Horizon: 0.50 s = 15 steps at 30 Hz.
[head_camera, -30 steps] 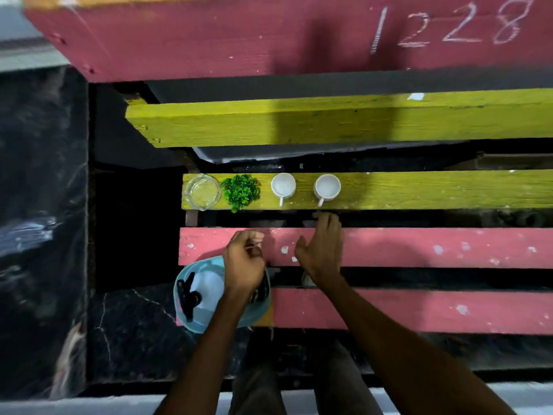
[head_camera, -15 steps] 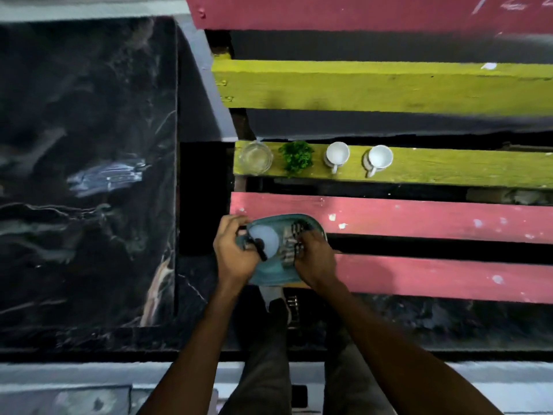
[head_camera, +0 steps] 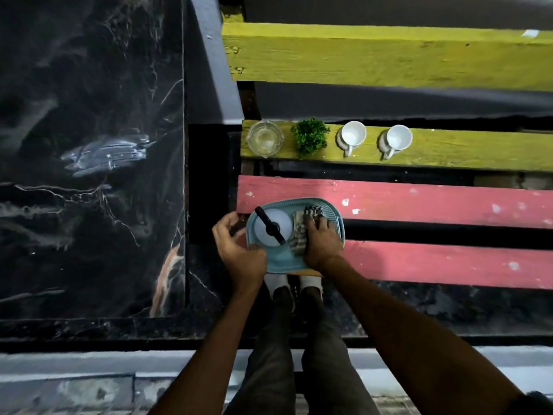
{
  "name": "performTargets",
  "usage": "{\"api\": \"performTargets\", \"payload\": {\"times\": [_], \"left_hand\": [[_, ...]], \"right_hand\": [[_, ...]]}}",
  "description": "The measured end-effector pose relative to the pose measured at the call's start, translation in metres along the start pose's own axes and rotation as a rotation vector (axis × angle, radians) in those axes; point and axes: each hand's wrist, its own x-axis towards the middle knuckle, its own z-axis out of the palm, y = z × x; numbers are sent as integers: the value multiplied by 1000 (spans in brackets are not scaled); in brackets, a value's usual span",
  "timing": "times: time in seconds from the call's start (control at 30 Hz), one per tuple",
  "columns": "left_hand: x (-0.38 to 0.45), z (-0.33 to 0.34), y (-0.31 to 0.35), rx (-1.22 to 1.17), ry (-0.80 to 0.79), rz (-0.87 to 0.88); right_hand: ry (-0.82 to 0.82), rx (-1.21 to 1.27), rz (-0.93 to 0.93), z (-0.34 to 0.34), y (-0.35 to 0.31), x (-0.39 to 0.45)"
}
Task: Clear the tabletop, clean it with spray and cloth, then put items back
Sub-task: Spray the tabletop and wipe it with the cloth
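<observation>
Your left hand [head_camera: 239, 253] grips the basket [head_camera: 335, 208] rim; your right hand [head_camera: 321, 242] clutches the cloth [head_camera: 300, 232] beside the spray bottle [head_camera: 270, 227].

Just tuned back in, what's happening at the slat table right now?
A person stands at the table's near left corner with a blue tray that holds a white spray bottle and a striped cloth. The left hand grips the tray's left edge; the right hand rests on the cloth. A glass ashtray, a small green plant and two white cups stand on the yellow slat, not yet cleared.
</observation>
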Motion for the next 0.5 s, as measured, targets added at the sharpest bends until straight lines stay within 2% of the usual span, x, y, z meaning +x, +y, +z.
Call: {"api": "performTargets", "payload": {"times": [0.13, 0.23, 0.33, 0.5], "left_hand": [[-8, 10, -23, 179, -267, -41], [0, 21, -26, 301, -296, 50], [6, 33, -22, 334, -308, 57], [3, 34, -8, 264, -312, -36]], "right_hand": [[137, -53, -35, 3, -3, 14], [251, -83, -159, 2, -3, 19], [210, -62, -210, -2, 2, 15], [87, 511, -64, -25, 9, -4]]}}
